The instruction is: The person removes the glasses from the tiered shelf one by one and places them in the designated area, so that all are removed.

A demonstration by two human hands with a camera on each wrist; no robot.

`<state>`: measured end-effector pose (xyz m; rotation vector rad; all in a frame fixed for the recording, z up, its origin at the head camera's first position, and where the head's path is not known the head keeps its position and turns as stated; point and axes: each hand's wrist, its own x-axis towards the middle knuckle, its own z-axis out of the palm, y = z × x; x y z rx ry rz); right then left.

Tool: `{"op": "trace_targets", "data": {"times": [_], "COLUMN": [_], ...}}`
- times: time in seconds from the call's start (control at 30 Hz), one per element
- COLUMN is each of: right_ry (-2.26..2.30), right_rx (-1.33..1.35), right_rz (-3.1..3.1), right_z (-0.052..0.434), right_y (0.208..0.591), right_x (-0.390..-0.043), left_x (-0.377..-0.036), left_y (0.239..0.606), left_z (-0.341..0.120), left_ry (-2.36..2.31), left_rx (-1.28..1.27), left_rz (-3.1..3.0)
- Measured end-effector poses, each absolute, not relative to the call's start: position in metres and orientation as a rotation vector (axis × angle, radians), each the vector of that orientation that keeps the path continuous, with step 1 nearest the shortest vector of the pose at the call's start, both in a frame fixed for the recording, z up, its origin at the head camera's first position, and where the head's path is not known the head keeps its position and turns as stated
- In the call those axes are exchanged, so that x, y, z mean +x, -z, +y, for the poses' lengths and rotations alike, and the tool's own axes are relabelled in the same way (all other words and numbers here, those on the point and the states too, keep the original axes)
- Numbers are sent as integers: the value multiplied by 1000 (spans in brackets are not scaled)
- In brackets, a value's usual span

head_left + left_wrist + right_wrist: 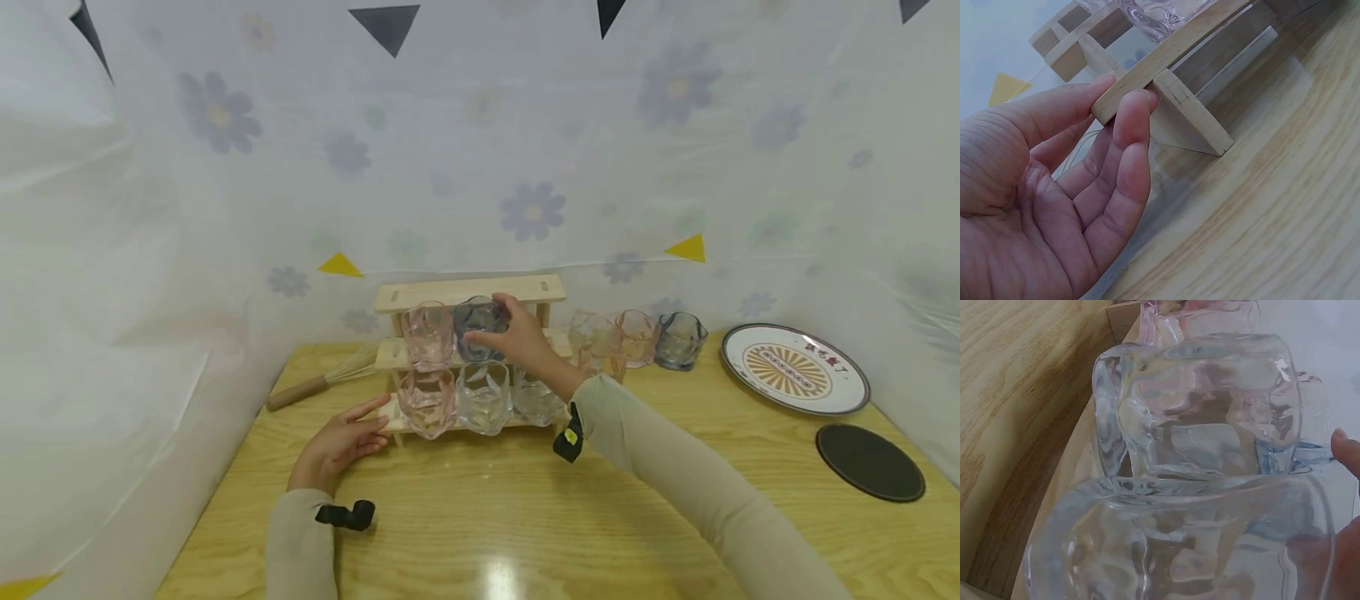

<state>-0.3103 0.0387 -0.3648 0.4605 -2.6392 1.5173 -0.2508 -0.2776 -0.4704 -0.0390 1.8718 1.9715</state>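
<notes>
Two hands are engaged at a three-tier wooden rack (469,292). The right hand (527,340) grasps a blue-grey glass tumbler (474,321) at the middle tier, thumb on its near side and fingertips at the rim; whether the base bears on the board cannot be told. The left hand (341,442) pinches the left end of the lowest tier between thumb and fingers.

Immediately left of the right fingers' tumbler, on the same tier, stands a pink glass tumbler (427,337). Below the right fingers, the lowest tier carries a second pink tumbler (427,406), nearest the left fingers, then a clear tumbler (483,402) and another clear tumbler (534,400).

Right of the right fingers, past the rack, a row of three tumblers (637,340) stands on the wood-grain table (450,517): clear, pink, blue-grey. Well to their right lie a dark-rimmed plate (795,371) with a sunburst print and a black mat (870,462). Beyond the left fingers, leftward, lies a wooden-handled wire whisk (300,392).
</notes>
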Motion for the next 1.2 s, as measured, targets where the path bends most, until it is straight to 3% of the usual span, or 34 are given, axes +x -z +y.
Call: {"op": "trace_targets", "data": {"times": [0.53,0.8,1.2], "right_ry": [-1586,-1565,-1499], "right_rx": [480,413,265], "right_rz": [-2544,-2562,-2579], "right_z": [70,113,190], "right_y": [329,315,328], "right_x": [-298,-285,-261], "left_x": [-251,-251,-251], "left_y": [473,473,474], "left_z": [-277,-278,-278], "left_ry": [-1972,-1976,-1957], "left_rx": [-34,-41,-60], "left_rz": [1860,1857,1891]}}
